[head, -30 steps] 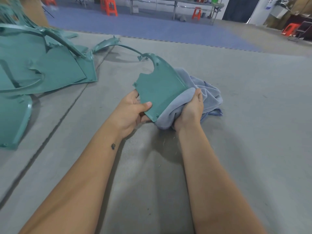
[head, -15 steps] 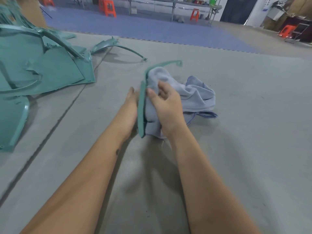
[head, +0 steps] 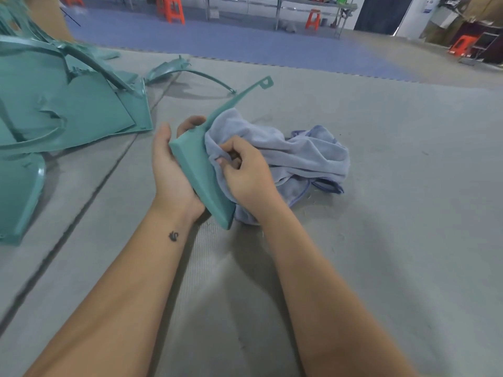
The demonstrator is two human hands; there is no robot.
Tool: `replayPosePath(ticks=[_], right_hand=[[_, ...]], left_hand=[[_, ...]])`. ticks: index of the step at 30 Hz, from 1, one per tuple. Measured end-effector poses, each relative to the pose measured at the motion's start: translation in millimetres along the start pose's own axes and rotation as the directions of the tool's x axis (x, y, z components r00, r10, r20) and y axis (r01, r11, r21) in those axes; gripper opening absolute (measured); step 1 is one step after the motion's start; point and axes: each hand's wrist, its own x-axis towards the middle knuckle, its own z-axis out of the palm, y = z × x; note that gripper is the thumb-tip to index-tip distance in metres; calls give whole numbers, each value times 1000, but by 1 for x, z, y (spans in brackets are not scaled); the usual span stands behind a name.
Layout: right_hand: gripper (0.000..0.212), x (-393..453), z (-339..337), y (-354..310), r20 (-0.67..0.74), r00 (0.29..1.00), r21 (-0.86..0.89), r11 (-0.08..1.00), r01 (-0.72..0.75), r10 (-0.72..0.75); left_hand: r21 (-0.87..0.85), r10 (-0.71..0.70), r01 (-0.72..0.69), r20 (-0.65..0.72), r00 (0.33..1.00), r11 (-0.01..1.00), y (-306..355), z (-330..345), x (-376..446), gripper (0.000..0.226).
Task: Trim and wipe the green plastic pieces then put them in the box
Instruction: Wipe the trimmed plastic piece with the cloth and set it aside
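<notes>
- Head view: the left hand [head: 174, 170] cups a green plastic piece [head: 201, 170] from its outer side, thumb up along the near edge and fingertips curled over the top edge, so the piece stands tilted on its lower corner.
- A thin curved arm of the piece runs up and away from the left hand and ends in a small square tab.
- The right hand [head: 245, 172] sits just beside the left hand, on the other face of the piece, its fingers bunched around a fold of a blue-grey cloth [head: 299, 156] and pressing it against the green surface.
- The rest of the cloth lies crumpled on the grey mat [head: 381, 213] beyond the right hand.
- Well to the outside of the left hand, a pile of green plastic pieces [head: 68, 110] rests on the mat, with one curved green strip [head: 190, 73] lying apart, beyond the left hand's fingertips.
- Far beyond both hands, orange stools [head: 171, 9] stand on a blue floor.
</notes>
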Motion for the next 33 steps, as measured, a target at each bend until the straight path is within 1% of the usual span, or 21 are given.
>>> replayPosePath(ticks=[2,4,6,8,9,10,11,12,14,15,16,18,20,22,24,26,27,28,31,33], right_hand=[[12,4,0,5,-59,998,-85,996,8,-13],[18,8,2,9,-112,993,-119,992,-41,28],[23,8,4,9,-181,981,-146,985,-90,62],[15,6,5,8,-235,970,-181,978,-99,54],[9,5,5,7,-258,965,-196,976,-90,37],[11,4,4,5,-284,959,-209,975,-69,7],[17,4,3,2,-311,950,-213,976,-42,-27],[19,4,0,0,-355,933,-179,984,-5,-59],[11,5,-5,-6,-439,896,-11,998,63,-62],[9,6,-7,-8,-451,892,33,997,65,-43],[10,7,-9,-8,-434,900,31,998,47,-29],[15,7,-12,-8,-351,936,19,1000,-2,8],[19,4,-12,-12,-263,964,52,999,-16,29],[24,2,-10,-16,-168,986,91,996,6,9],[31,-1,-8,-20,-40,999,139,990,18,-13],[30,-5,-4,-24,80,996,163,987,13,-26],[29,-6,-2,-24,95,995,155,988,26,-41],[28,-5,1,-24,69,996,130,990,53,-62],[25,2,5,-23,-125,982,8,990,140,-138],[20,9,-2,-19,-245,958,-97,986,132,-152]], left_hand=[[90,2,-3,12,1000,996,0,3,-1,38],[187,3,-6,18,1000,982,-1,7,-3,43],[266,-7,-20,99,995,964,-3,8,-4,47],[400,-32,-55,207,978,915,-7,8,-6,48],[477,-41,-78,234,971,875,-8,9,-7,44],[529,-33,-104,242,970,842,-9,10,-7,39],[552,-22,-121,246,969,825,-11,10,-8,37],[551,-23,-125,254,967,825,-13,11,-9,37],[534,-50,-109,275,960,839,-18,13,-11,43],[533,-64,-99,278,959,840,-19,13,-11,48],[532,-75,-88,276,958,842,-20,13,-11,53],[505,-92,-56,263,960,861,-20,14,-11,58],[455,-81,-34,230,970,890,-19,17,-11,56],[341,-27,-33,169,985,940,-18,20,-10,58],[209,22,-39,82,996,977,-15,21,-8,62],[206,46,-48,14,999,977,-10,19,-6,64],[220,58,-55,-6,998,974,-8,16,-5,66],[216,63,-62,2,998,974,-5,14,-5,64],[164,-6,-12,106,994,986,-1,11,-4,54],[277,-40,-3,149,988,961,-4,9,-4,56]])
